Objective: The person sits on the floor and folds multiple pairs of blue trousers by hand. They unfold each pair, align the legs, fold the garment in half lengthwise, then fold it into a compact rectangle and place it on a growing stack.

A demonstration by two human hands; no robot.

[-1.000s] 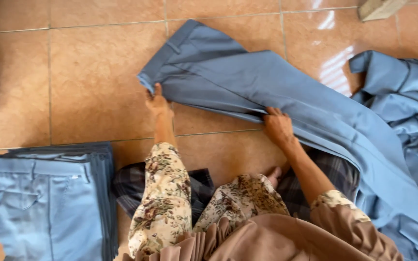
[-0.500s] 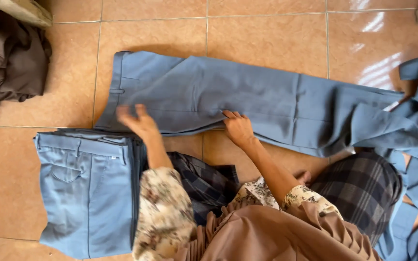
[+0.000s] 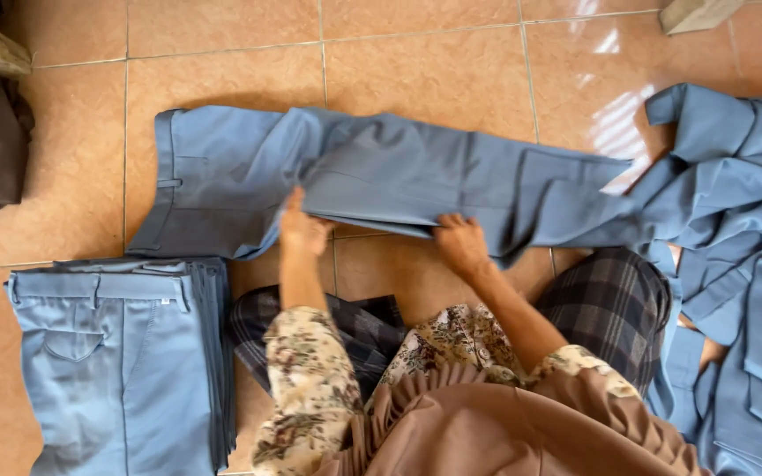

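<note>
Both hands work the near edge of the blue trousers (image 3: pixel 381 181), which lie flat and lengthwise across the tiled floor (image 3: pixel 222 53) in the middle of the frame, waistband toward the left. Left hand (image 3: pixel 303 231) has its grip pinched on the folded lower edge near the seat; right hand (image 3: pixel 460 245) presses flat on the same edge, fingers spread and clamped on nothing. At lower left sits a stack of folded trousers (image 3: pixel 121 361); a heap of blue garments (image 3: pixel 734 229) fills the right.
</note>
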